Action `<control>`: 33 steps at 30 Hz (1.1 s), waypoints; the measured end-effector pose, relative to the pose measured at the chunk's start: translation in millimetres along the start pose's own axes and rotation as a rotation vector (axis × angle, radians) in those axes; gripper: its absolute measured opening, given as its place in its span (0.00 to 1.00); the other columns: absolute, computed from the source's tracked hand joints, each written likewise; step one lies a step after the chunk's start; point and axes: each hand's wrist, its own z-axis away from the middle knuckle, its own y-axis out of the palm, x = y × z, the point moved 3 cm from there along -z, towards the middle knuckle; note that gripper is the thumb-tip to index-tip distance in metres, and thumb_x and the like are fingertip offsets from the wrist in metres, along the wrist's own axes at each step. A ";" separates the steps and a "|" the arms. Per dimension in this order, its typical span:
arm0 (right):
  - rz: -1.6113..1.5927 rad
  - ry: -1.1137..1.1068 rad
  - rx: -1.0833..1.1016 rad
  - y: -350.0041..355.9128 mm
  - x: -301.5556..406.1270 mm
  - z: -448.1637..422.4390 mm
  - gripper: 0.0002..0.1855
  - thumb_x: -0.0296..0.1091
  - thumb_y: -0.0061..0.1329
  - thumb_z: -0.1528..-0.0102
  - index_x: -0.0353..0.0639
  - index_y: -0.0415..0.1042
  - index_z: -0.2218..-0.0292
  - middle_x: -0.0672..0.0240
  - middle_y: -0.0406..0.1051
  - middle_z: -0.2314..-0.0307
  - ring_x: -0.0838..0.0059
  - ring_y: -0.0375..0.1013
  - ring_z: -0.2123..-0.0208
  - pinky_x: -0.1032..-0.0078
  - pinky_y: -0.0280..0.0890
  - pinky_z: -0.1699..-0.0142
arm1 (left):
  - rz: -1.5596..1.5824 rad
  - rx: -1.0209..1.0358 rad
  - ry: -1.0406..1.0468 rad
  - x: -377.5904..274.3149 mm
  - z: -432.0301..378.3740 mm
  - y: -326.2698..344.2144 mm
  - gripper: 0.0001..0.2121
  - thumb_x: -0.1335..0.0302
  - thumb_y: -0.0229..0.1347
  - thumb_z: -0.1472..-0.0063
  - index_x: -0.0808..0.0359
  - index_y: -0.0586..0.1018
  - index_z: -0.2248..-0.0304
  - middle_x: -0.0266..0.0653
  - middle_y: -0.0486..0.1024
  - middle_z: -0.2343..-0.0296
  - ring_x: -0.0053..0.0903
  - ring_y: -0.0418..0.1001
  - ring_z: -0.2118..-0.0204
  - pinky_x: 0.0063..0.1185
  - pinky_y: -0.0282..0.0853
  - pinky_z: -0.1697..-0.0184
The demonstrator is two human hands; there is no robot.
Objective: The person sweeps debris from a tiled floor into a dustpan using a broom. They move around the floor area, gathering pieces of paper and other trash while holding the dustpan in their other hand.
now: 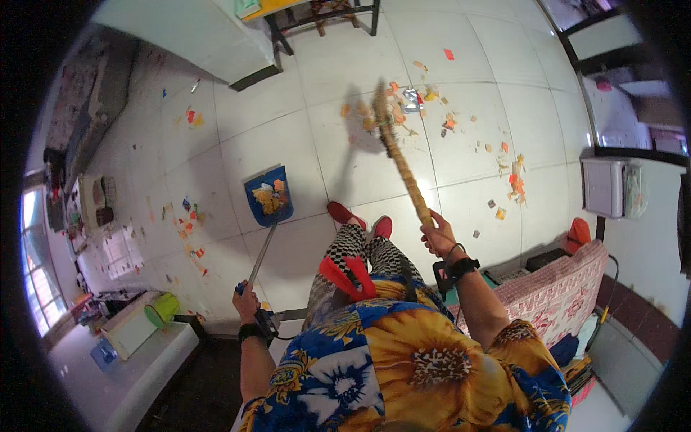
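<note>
My left hand [246,300] grips the metal handle of a blue dustpan [288,204], which rests on the tiled floor and holds orange and yellow scraps [268,201]. My right hand [438,235] is closed around the wrapped handle of a broom [406,173]. The broom's head, blurred, reaches over the floor beside a scatter of orange and yellow scraps [398,112]. A crumpled silvery wrapper [411,101] lies just right of the broom head. More orange scraps [516,186] lie farther right, and others [189,224] are left of the dustpan.
A white cabinet or partition [216,38] with a dark base stands at the upper left, beside a dark-legged table [324,24]. A seat with a patterned pink cover [550,291] is at my right. At the lower left, a green basket [162,310] sits on a white surface.
</note>
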 end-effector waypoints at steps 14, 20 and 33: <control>0.491 0.021 0.567 82.6 19.8 -51.4 0.14 0.35 0.41 0.53 0.41 0.63 0.63 0.70 0.64 0.85 0.82 0.62 0.87 0.87 0.56 0.86 | 0.078 -0.028 -0.013 73.5 28.4 -17.0 0.13 0.62 0.42 0.47 0.56 0.66 0.64 0.34 0.68 0.82 0.27 0.60 0.91 0.27 0.58 0.88; -0.357 -0.048 0.759 -37.7 27.4 -87.4 0.17 0.29 0.44 0.58 0.31 0.62 0.65 0.65 0.61 0.82 0.83 0.59 0.83 0.92 0.55 0.84 | 0.212 -0.147 -0.003 44.4 68.9 29.4 0.07 0.73 0.48 0.50 0.60 0.68 0.69 0.25 0.57 0.92 0.13 0.53 0.94 0.15 0.49 0.94; -0.073 0.034 -0.076 -37.3 42.6 -50.0 0.24 0.32 0.42 0.52 0.51 0.52 0.52 0.68 0.60 0.87 0.80 0.57 0.91 0.87 0.50 0.90 | 0.040 -0.206 0.028 75.6 107.7 24.1 0.09 0.71 0.50 0.51 0.61 0.68 0.68 0.27 0.58 0.91 0.13 0.53 0.94 0.15 0.50 0.94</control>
